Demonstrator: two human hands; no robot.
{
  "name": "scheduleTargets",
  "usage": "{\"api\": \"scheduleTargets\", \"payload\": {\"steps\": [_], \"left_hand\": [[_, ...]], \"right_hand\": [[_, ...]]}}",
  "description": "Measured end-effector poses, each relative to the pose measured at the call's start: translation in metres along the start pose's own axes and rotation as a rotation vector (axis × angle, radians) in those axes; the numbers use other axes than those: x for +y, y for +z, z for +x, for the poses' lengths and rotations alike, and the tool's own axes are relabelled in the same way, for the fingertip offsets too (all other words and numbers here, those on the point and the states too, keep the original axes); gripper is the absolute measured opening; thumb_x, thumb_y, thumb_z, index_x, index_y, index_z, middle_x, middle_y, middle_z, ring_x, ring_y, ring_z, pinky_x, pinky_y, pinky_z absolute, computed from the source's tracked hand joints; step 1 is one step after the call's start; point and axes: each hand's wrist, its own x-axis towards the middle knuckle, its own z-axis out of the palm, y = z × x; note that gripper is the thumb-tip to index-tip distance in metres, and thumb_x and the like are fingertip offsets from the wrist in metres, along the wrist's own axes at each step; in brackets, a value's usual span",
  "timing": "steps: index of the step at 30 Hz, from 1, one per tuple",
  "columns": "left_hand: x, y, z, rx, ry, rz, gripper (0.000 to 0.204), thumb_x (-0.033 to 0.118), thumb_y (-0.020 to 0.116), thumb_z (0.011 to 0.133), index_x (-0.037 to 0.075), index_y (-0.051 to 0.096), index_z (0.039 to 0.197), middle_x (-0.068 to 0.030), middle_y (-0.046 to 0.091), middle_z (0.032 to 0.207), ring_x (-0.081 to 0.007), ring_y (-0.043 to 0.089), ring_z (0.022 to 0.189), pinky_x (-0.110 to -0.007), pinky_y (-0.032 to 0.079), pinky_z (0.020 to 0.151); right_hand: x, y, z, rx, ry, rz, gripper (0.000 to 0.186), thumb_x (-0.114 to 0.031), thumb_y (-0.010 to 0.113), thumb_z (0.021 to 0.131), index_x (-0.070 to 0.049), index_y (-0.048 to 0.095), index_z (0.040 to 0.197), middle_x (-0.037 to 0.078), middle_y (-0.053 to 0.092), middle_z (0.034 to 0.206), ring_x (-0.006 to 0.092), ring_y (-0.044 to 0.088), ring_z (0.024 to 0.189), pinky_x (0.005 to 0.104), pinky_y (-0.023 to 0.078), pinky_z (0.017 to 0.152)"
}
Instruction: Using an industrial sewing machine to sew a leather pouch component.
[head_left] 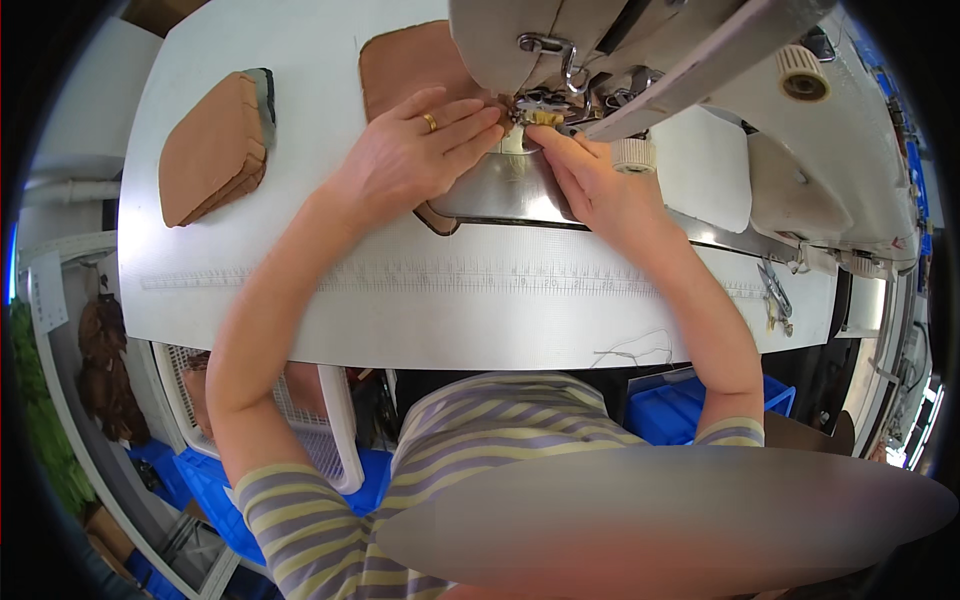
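My left hand (425, 145), a ring on one finger, lies flat with fingers stretched over a brown leather-like piece (410, 65). That piece has rounded corners and reaches under the sewing machine's head (520, 60); one corner shows below my wrist. My right hand (605, 185) rests on the other side of the needle area, fingers stretched, tips by the presser foot (540, 115). Nothing shows in its grasp. Both hands sit at the metal needle plate (515, 190). Exactly where the needle meets the piece is hidden.
A stack of similar brown pieces (210, 150) lies at the left of the white table (400, 330). A printed ruler scale (450, 275) runs across it. Thread snips (775, 290) lie at the right, loose thread (640, 350) near the front edge. Below are a white basket (340, 430) and blue bins (665, 410).
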Motion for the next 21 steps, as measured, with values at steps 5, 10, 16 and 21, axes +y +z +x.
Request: {"api": "scheduleTargets", "payload": {"steps": [5, 10, 16, 21], "left_hand": [[0.019, 0.000, -0.001, -0.030, -0.028, 0.116, 0.041, 0.009, 0.058, 0.080, -0.002, 0.061, 0.119, -0.0107, 0.061, 0.126, -0.0224, 0.056, 0.119, -0.041, 0.044, 0.101], [0.039, 0.001, 0.008, -0.035, -0.119, 0.200, 0.041, 0.009, 0.061, 0.077, -0.007, 0.061, 0.114, -0.0181, 0.064, 0.118, -0.0258, 0.062, 0.107, -0.039, 0.045, 0.099], [0.050, 0.005, 0.019, -0.036, -0.174, 0.273, 0.041, 0.007, 0.064, 0.071, -0.012, 0.062, 0.107, -0.0242, 0.066, 0.111, -0.0289, 0.066, 0.099, -0.035, 0.050, 0.093], [0.052, 0.005, 0.018, 0.035, -0.263, 0.105, 0.036, 0.012, 0.067, 0.077, -0.006, 0.064, 0.108, -0.0179, 0.068, 0.106, -0.0260, 0.066, 0.096, -0.035, 0.053, 0.084]], "right_hand": [[0.007, -0.003, -0.004, 0.053, -0.068, -0.059, 0.027, -0.012, 0.064, 0.088, -0.018, 0.067, 0.114, 0.001, 0.066, 0.079, 0.0191, 0.064, 0.064, 0.0317, 0.051, 0.056], [0.008, -0.002, -0.004, 0.050, -0.047, -0.046, 0.027, -0.012, 0.065, 0.088, -0.021, 0.067, 0.114, -0.001, 0.067, 0.078, 0.0178, 0.063, 0.063, 0.0304, 0.050, 0.053], [0.009, -0.004, -0.004, -0.006, 0.002, -0.016, 0.027, -0.014, 0.064, 0.089, -0.022, 0.066, 0.115, 0.000, 0.066, 0.078, 0.0186, 0.063, 0.063, 0.0315, 0.051, 0.055], [0.010, -0.002, -0.004, 0.041, 0.009, 0.027, 0.025, -0.014, 0.063, 0.089, -0.020, 0.066, 0.113, 0.005, 0.064, 0.075, 0.0243, 0.062, 0.062, 0.0354, 0.050, 0.055]]}}
